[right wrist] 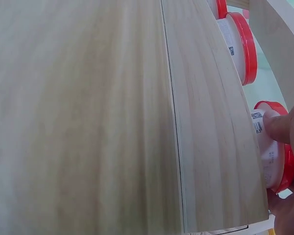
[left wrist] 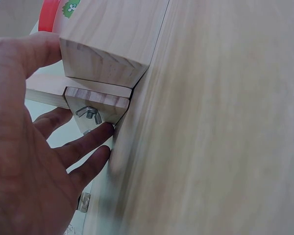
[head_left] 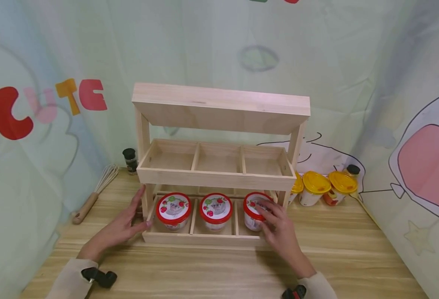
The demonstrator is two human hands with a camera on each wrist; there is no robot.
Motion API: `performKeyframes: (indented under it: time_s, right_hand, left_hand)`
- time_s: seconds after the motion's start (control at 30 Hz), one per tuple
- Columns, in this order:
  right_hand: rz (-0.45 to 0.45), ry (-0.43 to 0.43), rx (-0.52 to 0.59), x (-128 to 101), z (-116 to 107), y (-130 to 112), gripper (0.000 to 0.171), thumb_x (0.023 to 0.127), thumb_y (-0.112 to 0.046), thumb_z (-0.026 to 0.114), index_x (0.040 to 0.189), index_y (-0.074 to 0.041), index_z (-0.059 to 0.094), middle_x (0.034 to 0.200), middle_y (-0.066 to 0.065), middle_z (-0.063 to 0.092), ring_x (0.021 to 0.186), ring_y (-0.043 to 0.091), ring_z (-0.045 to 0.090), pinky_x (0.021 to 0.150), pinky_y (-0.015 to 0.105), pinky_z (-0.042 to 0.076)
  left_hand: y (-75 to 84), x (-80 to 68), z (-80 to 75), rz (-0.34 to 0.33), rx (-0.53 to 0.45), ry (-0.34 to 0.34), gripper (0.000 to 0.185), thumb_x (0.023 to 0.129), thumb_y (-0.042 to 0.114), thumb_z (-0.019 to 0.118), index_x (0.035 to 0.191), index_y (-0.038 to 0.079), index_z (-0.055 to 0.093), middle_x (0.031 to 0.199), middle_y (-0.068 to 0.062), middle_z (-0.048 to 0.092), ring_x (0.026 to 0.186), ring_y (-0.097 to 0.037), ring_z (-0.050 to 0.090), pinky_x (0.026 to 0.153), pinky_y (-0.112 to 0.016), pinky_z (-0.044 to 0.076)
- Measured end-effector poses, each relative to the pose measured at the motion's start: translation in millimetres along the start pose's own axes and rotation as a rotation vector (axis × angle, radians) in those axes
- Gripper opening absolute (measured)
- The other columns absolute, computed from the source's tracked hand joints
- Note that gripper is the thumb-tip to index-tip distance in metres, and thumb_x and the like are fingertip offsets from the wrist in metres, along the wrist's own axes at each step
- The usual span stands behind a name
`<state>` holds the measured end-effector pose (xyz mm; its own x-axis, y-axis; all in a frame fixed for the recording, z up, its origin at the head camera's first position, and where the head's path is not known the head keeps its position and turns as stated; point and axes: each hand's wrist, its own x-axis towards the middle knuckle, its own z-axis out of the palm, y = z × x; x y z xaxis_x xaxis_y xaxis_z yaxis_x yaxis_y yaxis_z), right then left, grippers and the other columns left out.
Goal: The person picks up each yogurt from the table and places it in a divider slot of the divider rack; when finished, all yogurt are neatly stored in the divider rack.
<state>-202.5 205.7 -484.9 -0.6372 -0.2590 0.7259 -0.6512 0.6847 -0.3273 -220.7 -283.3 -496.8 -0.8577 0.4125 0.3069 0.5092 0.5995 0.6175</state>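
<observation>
A two-tier wooden rack (head_left: 215, 179) stands on the table, each tier split into three compartments. The lower tier holds three red-lidded cups (head_left: 173, 209) (head_left: 215, 209). My right hand (head_left: 280, 227) grips the rightmost cup (head_left: 252, 204) in its compartment; in the right wrist view a fingertip (right wrist: 279, 128) presses that cup's side (right wrist: 270, 161) behind the front rail (right wrist: 210, 122). My left hand (head_left: 123, 226) lies with straight fingers against the rack's lower left corner. In the left wrist view the fingers (left wrist: 83, 144) touch the side bracket by a wing nut (left wrist: 89, 113). The upper tier is bare.
Several yellow-lidded cups (head_left: 316, 185) and a small dark-capped jar (head_left: 352, 169) stand right of the rack. A whisk (head_left: 92, 197) lies at the left and a dark-capped bottle (head_left: 130, 160) stands behind it. Printed cloth walls close in the wooden table (head_left: 204, 270).
</observation>
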Motion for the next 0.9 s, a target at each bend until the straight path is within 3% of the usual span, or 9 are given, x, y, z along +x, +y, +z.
performKeyframes:
  time_s: [0.2, 0.47, 0.57, 0.7, 0.8, 0.9]
  right_hand:
    - [0.024, -0.045, -0.004, -3, -3, -1, 0.05, 0.072, 0.005, 0.094, 0.119, -0.005, 0.082, 0.133, 0.014, 0.075, 0.126, 0.036, 0.067, 0.102, 0.055, 0.056]
    - [0.095, -0.086, 0.028, -3, -8, -7, 0.045, 0.076, -0.005, 0.095, 0.118, -0.009, 0.081, 0.137, 0.012, 0.073, 0.13, 0.035, 0.066, 0.104, 0.056, 0.057]
    - [0.104, -0.071, 0.054, -3, -9, -7, 0.047, 0.075, -0.004, 0.096, 0.119, -0.008, 0.079, 0.136, 0.014, 0.073, 0.129, 0.036, 0.066, 0.112, 0.032, 0.053]
    - [0.12, -0.046, 0.082, -4, -14, -8, 0.052, 0.074, -0.002, 0.096, 0.123, -0.004, 0.076, 0.135, 0.016, 0.072, 0.127, 0.036, 0.066, 0.114, 0.003, 0.031]
    - [0.157, -0.041, 0.093, -4, -22, -10, 0.056, 0.076, -0.004, 0.095, 0.128, -0.004, 0.074, 0.139, 0.016, 0.071, 0.129, 0.035, 0.066, 0.113, 0.005, 0.035]
    - [0.184, -0.028, 0.094, -3, -30, -10, 0.058, 0.079, -0.005, 0.094, 0.132, -0.004, 0.071, 0.141, 0.015, 0.07, 0.13, 0.034, 0.065, 0.108, 0.02, 0.052]
  left_hand:
    - [-2.8, 0.4, 0.3, 0.023, 0.034, 0.013, 0.118, 0.095, 0.016, 0.08, 0.172, 0.019, -0.01, 0.164, -0.042, 0.034, 0.133, -0.058, 0.061, 0.101, -0.062, 0.057]
    - [-1.7, 0.2, 1.0, 0.012, 0.036, 0.011, 0.118, 0.096, 0.017, 0.079, 0.172, 0.019, -0.009, 0.164, -0.042, 0.035, 0.134, -0.059, 0.06, 0.101, -0.065, 0.056]
    - [-0.2, 0.3, 0.9, 0.005, 0.025, 0.003, 0.118, 0.096, 0.017, 0.079, 0.172, 0.02, -0.01, 0.164, -0.043, 0.034, 0.133, -0.06, 0.06, 0.101, -0.069, 0.055]
    - [0.9, 0.7, 0.5, 0.001, 0.01, -0.003, 0.117, 0.097, 0.017, 0.078, 0.172, 0.02, -0.012, 0.164, -0.044, 0.032, 0.134, -0.061, 0.058, 0.1, -0.076, 0.051]
    - [0.8, 0.7, 0.0, 0.009, 0.022, 0.006, 0.117, 0.096, 0.016, 0.079, 0.172, 0.019, -0.01, 0.163, -0.044, 0.034, 0.133, -0.059, 0.059, 0.1, -0.071, 0.054]
    - [1.1, 0.3, -0.3, 0.011, 0.03, 0.013, 0.118, 0.095, 0.016, 0.08, 0.172, 0.019, -0.009, 0.162, -0.043, 0.037, 0.132, -0.057, 0.061, 0.1, -0.067, 0.055]
